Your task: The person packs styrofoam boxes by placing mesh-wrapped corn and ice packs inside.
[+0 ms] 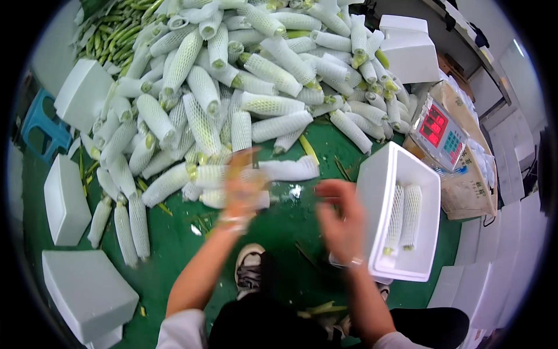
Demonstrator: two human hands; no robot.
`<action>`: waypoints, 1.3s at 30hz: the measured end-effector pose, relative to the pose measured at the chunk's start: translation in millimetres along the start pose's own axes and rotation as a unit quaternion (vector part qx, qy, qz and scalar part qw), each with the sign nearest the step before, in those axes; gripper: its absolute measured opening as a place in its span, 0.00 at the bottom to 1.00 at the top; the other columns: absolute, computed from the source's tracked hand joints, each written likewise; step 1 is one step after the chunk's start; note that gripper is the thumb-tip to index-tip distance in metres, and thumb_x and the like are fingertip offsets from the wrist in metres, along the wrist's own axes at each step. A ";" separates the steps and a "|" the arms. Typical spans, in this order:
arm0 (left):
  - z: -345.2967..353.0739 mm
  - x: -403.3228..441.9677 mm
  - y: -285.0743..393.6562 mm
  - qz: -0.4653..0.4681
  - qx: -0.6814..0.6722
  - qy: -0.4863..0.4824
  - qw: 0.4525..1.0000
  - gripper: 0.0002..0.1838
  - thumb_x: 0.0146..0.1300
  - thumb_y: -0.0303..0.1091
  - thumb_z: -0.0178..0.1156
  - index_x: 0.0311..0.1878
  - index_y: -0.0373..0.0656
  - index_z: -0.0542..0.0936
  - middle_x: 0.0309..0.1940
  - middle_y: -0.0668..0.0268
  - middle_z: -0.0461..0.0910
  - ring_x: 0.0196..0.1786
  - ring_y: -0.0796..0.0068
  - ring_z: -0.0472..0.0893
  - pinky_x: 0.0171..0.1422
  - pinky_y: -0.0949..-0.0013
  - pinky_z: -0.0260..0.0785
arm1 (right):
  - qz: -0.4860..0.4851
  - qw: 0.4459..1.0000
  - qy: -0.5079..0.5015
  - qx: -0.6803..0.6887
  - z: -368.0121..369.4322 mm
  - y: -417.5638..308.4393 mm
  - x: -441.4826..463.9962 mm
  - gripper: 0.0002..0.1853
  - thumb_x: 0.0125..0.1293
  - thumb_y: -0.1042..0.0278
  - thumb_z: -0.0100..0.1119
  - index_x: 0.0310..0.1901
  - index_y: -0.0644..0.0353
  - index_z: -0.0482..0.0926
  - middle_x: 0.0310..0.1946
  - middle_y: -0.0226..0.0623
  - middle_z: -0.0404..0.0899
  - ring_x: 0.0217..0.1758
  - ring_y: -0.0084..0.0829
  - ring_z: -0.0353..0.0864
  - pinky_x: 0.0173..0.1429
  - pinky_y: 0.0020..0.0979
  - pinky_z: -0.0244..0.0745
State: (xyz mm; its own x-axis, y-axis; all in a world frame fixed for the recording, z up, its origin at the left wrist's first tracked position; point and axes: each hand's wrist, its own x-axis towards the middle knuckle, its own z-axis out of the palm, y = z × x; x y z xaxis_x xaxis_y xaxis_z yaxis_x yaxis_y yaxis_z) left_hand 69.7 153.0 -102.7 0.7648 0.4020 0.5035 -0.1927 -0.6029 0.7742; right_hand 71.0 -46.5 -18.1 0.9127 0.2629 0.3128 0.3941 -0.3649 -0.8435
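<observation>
My left hand (241,185) is over the near edge of a large heap of pale green vegetables in white foam net sleeves (203,125). Motion smears its fingers, so I cannot make out whether they grip the sleeved vegetable (290,169) lying beside and partly behind them. My right hand (342,220) is in the air just left of a white foam box (376,232). Its fingers are loosely curved and apart, blurred, with nothing visible in them. Inside the box, two sleeved vegetables (403,218) lie side by side.
A digital scale (437,135) with red digits stands beyond the box, beside a large carton (471,183). White foam boxes or lids (87,294) lie at the left, near a blue stool (46,125). Unwrapped green vegetables (116,32) are piled at the back left. Scraps litter the green floor (197,232).
</observation>
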 end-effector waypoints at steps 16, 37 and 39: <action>-170.7 -73.7 -344.1 -0.263 0.263 -0.156 0.915 0.29 0.45 0.45 0.64 0.51 0.42 0.74 0.41 0.58 0.79 0.43 0.59 0.80 0.48 0.57 0.75 | -0.128 0.871 -0.413 -0.233 234.3 72.9 49.6 0.32 0.36 0.57 0.71 0.46 0.60 0.73 0.43 0.45 0.74 0.52 0.43 0.72 0.53 0.42 0.68; -83.2 -125.8 -32.2 -0.490 -0.495 0.053 0.715 0.26 0.49 0.37 0.59 0.52 0.35 0.72 0.51 0.54 0.75 0.54 0.56 0.75 0.60 0.56 0.68 | 0.203 0.907 -0.332 0.163 74.7 42.9 -9.5 0.36 0.47 0.51 0.67 0.53 0.68 0.70 0.45 0.55 0.77 0.50 0.46 0.77 0.56 0.37 0.71; -76.3 -114.4 1.2 -0.388 -0.509 -0.051 0.766 0.30 0.49 0.39 0.60 0.55 0.32 0.69 0.52 0.54 0.74 0.54 0.57 0.75 0.60 0.57 0.69 | 0.228 0.932 -0.185 0.212 3.3 4.9 -44.0 0.42 0.49 0.56 0.70 0.61 0.69 0.61 0.56 0.54 0.67 0.61 0.37 0.67 0.64 0.35 0.63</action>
State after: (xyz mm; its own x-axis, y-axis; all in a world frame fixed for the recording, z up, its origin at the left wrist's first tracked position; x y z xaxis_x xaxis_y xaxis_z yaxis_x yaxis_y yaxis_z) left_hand -64.9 158.9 -130.1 0.9264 0.2798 -0.2520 0.0039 0.6621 0.7494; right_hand 32.4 -57.0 -37.5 0.8445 0.4854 -0.2265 -0.1754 -0.1489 -0.9732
